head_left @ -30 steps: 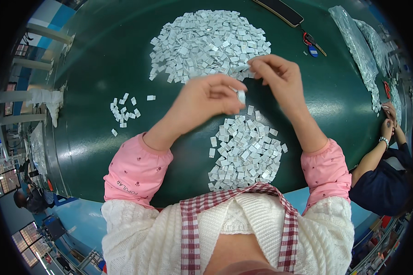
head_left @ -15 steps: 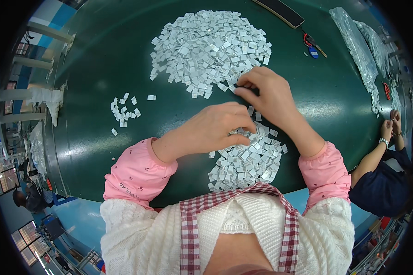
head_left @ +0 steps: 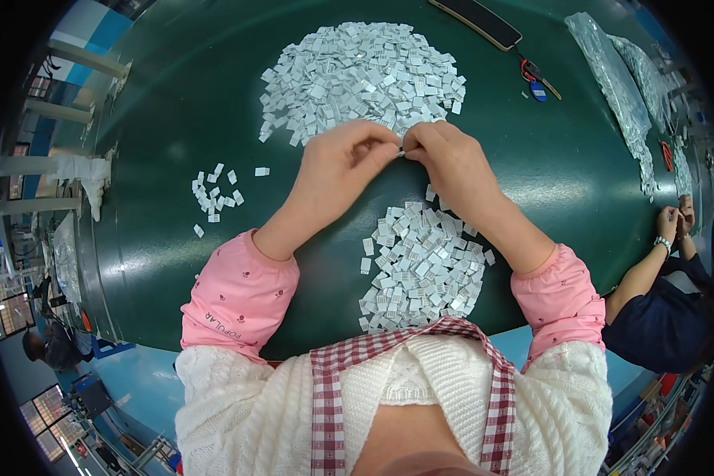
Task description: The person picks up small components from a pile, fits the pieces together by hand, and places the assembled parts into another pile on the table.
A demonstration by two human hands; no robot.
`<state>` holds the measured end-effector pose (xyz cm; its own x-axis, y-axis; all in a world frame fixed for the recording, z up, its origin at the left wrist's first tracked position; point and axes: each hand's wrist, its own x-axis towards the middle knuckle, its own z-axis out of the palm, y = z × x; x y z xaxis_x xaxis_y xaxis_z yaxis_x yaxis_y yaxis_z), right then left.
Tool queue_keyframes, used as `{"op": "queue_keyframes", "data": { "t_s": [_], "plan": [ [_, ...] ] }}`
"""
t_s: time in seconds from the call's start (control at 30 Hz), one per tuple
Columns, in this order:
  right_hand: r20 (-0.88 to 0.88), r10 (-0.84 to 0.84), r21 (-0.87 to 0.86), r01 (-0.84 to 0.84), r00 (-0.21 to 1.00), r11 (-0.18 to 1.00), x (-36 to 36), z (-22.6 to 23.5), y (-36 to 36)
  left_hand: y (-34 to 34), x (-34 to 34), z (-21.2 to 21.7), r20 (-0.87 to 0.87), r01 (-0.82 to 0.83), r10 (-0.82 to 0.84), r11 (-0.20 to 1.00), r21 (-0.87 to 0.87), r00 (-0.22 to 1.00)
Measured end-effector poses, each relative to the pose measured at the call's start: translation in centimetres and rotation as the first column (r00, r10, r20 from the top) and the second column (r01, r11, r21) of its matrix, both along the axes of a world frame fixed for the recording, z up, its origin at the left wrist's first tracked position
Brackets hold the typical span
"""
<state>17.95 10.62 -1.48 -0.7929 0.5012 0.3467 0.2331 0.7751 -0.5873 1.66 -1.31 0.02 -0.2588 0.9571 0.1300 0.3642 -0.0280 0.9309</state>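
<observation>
My left hand (head_left: 335, 168) and my right hand (head_left: 454, 164) meet at the near edge of a big heap of small white pieces (head_left: 361, 75). Fingertips of both are pinched round one tiny white piece (head_left: 401, 152), mostly covered by the fingers. The pieces are flat, roughly rectangular blocks, some with dark lines or slots. Closer to my body lies a second, smaller pile of white pieces (head_left: 428, 270), below my right forearm's inner side. To the left is a small scattered group of white pieces (head_left: 214, 194), with a single piece (head_left: 262, 171) apart from it.
On the green table (head_left: 174, 270), a dark flat case (head_left: 480, 20) and keys with a blue tag (head_left: 538, 87) lie at the back right. Clear plastic bags (head_left: 611, 79) line the right edge. A co-worker's hands (head_left: 674, 218) are at the far right.
My left hand has moved up and away from the smaller pile to meet my right hand. Its fingers have closed on the small piece; my right hand has shifted only slightly.
</observation>
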Motion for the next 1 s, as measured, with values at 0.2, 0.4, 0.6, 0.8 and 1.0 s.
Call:
{"op": "queue_keyframes", "data": {
  "t_s": [0.2,0.4,0.6,0.8,1.0],
  "plan": [
    [-0.115,0.071,-0.226,-0.096,0.991,0.969,0.5,2.1,0.1,-0.1,-0.2,-0.1,0.005,0.012,-0.012,0.991,-0.137,1.0],
    [-0.013,0.064,-0.328,-0.064,0.998,0.942,0.5,2.8,-0.4,0.0,-0.1,0.6,0.336,0.075,0.036,0.947,-0.312,0.941],
    [-0.097,0.115,-0.572,-0.15,0.989,0.806,0.8,2.4,0.7,0.2,-1.0,0.5,0.663,0.103,0.148,0.94,-0.324,0.734],
    [-0.08,0.091,-0.61,-0.122,0.993,0.783,0.6,2.3,0.7,0.3,-1.3,0.3,0.772,0.152,0.144,0.942,-0.298,0.619],
    [-0.115,0.078,-0.619,-0.133,0.99,0.774,0.5,2.0,0.4,0.3,-1.3,0.3,0.814,0.179,0.142,0.941,-0.288,0.563]
  ]
}}
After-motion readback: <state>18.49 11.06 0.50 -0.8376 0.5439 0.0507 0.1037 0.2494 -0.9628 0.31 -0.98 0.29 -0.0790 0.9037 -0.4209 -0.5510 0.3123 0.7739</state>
